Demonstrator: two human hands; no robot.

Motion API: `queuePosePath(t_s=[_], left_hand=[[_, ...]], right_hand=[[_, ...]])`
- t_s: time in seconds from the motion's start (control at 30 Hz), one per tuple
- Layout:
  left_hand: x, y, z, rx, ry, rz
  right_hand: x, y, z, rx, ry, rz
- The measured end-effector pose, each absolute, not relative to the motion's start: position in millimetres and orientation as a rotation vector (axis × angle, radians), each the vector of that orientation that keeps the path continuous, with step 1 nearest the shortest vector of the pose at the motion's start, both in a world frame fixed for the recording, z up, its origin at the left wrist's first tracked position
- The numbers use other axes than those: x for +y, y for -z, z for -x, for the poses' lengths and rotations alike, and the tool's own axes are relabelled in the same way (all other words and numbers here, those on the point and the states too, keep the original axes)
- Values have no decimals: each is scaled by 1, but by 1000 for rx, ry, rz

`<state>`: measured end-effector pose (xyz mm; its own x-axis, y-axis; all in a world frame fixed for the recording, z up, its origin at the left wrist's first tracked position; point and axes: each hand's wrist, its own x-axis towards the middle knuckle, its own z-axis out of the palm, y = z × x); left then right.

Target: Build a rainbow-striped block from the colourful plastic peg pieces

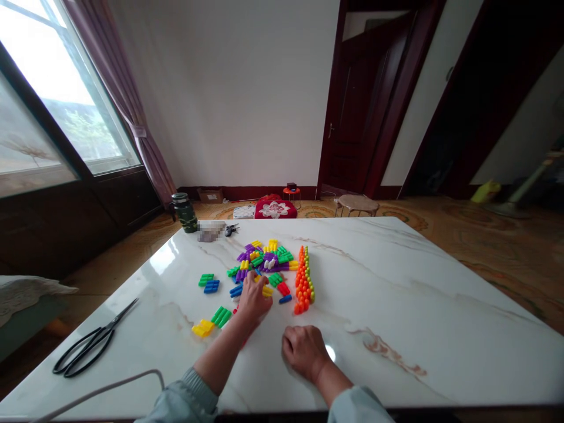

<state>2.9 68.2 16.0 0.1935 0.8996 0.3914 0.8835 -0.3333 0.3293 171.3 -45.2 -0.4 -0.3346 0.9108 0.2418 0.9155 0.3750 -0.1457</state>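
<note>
My left hand [254,301] reaches to the near edge of a loose pile of plastic building blocks [269,258]. Its fingers are bent around a yellow block [267,291], which shows partly between them. Purple, green, blue, yellow and white blocks, made of joined tubes, crowd just beyond it. Right of the pile stands a long row of orange pieces [302,282], with lime-green pieces [309,273] along its right side. My right hand [304,351] rests closed on the table, nearer to me than the row's end; whatever its curled fingers may hold is hidden.
On the white marble-patterned table [396,294], black-handled scissors [90,346] lie at the left beside a grey cable [118,385]. A camouflage flask [184,212] and small dark keys [231,230] are at the far left corner. A stool [356,203] stands beyond the table.
</note>
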Motion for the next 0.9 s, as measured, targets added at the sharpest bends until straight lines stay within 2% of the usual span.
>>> queuePosePath(t_s=[0.27,0.37,0.5,0.6,0.9], left_hand=[[71,-30,1,1824,-353,-2375],[60,-34,-1,1776,-508,-2397],[24,-28,-7,1439,-859,-2337],[-8,-16,-11,1309,-998,-2215],[-30,-2,-12,1329,-874,-2255]], right_hand=[[-46,-5,-172,-2378,-56,1654],[-45,-7,-172,-2376,-81,1658],[-44,-7,-173,-2296,-138,1623],[-44,-5,-176,-2251,-160,1552],[-39,0,-177,-2209,-229,1610]])
